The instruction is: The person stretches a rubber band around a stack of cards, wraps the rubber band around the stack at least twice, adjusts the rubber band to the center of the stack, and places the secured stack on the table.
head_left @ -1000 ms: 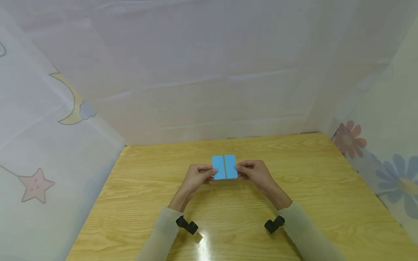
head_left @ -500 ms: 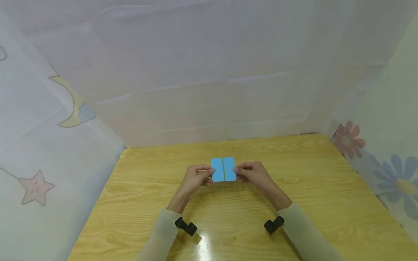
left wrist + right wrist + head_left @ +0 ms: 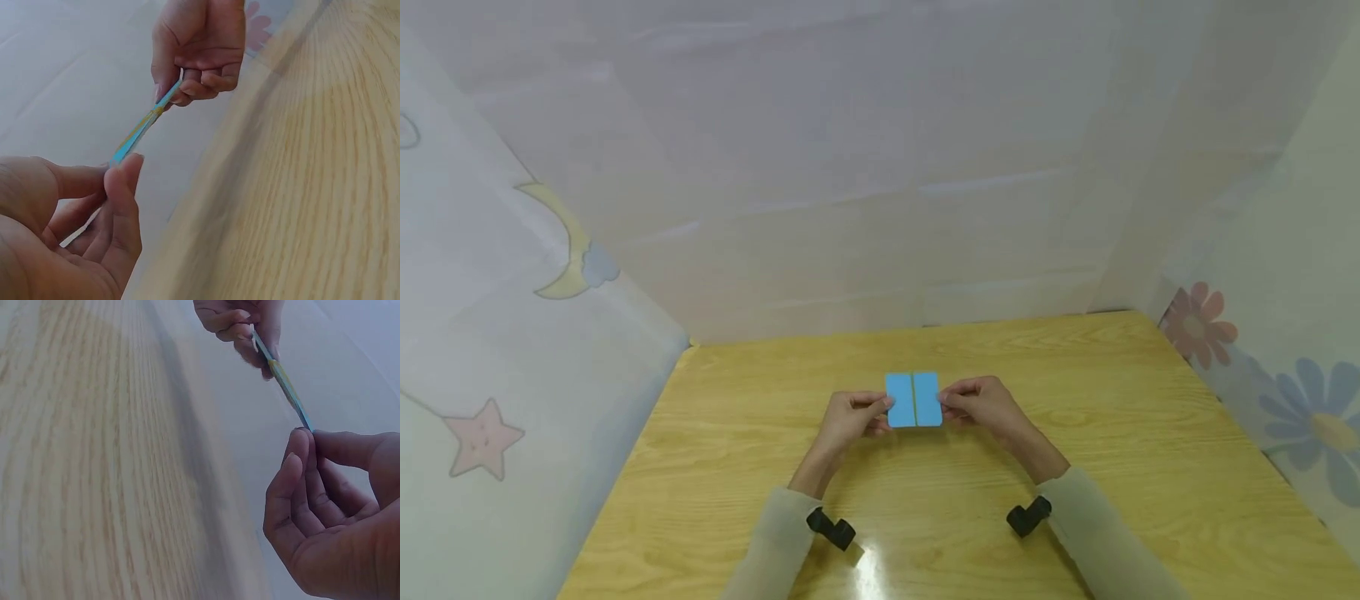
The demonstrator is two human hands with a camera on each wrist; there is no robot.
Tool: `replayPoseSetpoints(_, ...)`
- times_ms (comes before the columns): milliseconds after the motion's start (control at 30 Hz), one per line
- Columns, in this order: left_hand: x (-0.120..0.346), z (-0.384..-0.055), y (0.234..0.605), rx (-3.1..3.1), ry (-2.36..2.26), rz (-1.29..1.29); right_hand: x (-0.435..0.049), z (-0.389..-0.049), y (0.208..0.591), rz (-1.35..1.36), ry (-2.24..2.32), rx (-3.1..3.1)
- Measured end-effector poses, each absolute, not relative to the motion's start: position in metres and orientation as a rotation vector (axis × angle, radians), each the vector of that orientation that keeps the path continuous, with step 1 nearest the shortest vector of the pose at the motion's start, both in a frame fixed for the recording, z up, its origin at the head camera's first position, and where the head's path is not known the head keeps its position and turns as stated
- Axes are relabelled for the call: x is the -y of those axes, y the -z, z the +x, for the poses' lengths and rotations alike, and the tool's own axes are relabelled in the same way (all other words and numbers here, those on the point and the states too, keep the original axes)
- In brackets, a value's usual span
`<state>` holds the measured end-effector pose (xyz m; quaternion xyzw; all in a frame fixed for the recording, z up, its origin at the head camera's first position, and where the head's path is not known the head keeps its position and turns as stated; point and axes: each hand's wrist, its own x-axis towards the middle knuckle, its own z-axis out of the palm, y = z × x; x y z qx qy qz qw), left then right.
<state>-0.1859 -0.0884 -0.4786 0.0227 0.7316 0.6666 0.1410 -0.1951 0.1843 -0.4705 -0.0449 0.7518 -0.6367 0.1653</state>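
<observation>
A thin light-blue card stack (image 3: 900,402) is held up above the table, its broad face toward the head camera. A yellowish rubber band (image 3: 914,400) runs round its middle, top to bottom. My left hand (image 3: 847,418) pinches the stack's left edge, thumb in front and fingers behind. At the opposite edge my right hand (image 3: 990,406) pinches it the same way. Seen nearly edge-on in the left wrist view, the blue stack (image 3: 134,139) looks slim, with the band (image 3: 156,110) crossing it. The right wrist view shows the stack (image 3: 294,395) as a narrow strip between both hands.
Below the hands lies a wood-grain table (image 3: 737,450). A pale sheet wall (image 3: 880,250) stands along its back edge. Printed side walls rise left and right, with a star (image 3: 486,438) and flowers (image 3: 1199,325). Each sleeve carries a black wrist mount (image 3: 1028,517).
Both hands and the card stack sit slightly lower in the head view, which has itself shifted a little. The pinch at both edges stays the same.
</observation>
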Motion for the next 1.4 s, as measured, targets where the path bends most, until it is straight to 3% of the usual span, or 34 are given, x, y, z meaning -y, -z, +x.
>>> replayPoseSetpoints(700,0.090,-0.208,0.487,-2.041,-1.846,-0.104,-0.185,-0.219,0.487,-0.040,1.676,-2.127)
replayPoseSetpoints(1400,0.089,-0.211,0.497,-2.079,-1.783,-0.114,-0.181,-0.229,0.489,-0.002,1.627,-2.082)
